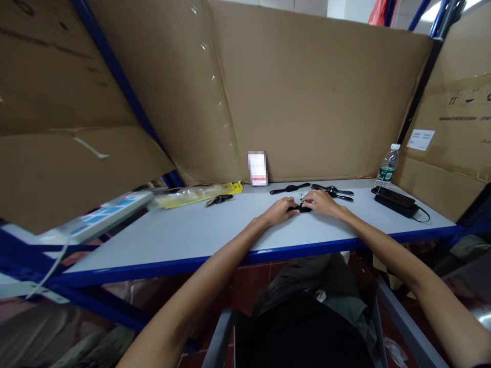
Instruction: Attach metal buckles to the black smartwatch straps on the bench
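Both arms reach forward, left hand (281, 210) and right hand (321, 202) close together, fingers curled.

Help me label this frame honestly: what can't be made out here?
Head view:
- Small black item: mostly covered by left hand and right hand; its kind and the grip are unclear.
- White card: face pixelated, unreadable.
- Box label: print too small.
- Tiny bits behind the hands: too small.
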### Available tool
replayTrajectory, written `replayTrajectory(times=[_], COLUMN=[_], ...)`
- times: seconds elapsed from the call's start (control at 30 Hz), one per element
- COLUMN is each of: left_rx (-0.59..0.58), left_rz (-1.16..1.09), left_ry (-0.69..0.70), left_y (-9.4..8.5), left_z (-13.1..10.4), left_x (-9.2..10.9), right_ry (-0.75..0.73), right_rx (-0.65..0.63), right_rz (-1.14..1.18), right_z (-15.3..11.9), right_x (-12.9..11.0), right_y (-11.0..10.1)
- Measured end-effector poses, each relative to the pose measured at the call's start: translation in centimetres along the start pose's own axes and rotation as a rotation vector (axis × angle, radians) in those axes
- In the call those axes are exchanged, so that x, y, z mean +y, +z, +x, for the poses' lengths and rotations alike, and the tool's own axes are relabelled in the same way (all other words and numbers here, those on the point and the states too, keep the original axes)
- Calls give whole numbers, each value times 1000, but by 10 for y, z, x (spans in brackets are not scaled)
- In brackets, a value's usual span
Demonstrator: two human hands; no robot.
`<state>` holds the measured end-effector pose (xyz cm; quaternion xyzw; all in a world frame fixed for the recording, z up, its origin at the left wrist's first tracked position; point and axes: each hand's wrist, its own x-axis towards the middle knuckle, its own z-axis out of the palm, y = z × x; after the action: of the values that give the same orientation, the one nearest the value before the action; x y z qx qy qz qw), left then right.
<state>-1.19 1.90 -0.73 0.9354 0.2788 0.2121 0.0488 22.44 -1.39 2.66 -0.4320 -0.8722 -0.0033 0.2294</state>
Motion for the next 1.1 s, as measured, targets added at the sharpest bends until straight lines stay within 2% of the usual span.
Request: replayTrajectory(times=[0.23, 0.43, 0.53, 0.67, 0.77, 0.83, 0.9, 0.97, 1.03, 1.1], left_rx=[-3, 5, 14, 7, 13, 9, -4, -2, 54, 139], left_rz=[2, -10, -15, -26, -29, -16, 0, 2, 7, 16], left_ry=[6, 9, 3, 7, 8, -6, -20, -31, -67, -132], left_y=[1, 3, 3, 2, 1, 0, -3, -6, -11, -16], left_z=[1, 1, 1, 0, -1, -2, -2, -1, -1, -1], left_x=[-2, -2, 0, 0, -2, -3, -2, -1, 0, -2], right_ry=[-10, -34, 21, 140, 217, 258, 305, 371, 463, 565], right_rx=[-1, -42, -122, -189, -203, -200, -133, 40, 233, 373], right_rz=[-90, -262, -333, -307, -300, -240, -139, -86, -87, -110], right_z=[-2, 2, 8, 19, 27, 29, 29, 25, 19, 10], right_x=[2, -17, -31, -45, -43, -32, -14, 10, 34, 57], right_y=[2, 5, 6, 10, 9, 4, -4, -13, -23, -33])
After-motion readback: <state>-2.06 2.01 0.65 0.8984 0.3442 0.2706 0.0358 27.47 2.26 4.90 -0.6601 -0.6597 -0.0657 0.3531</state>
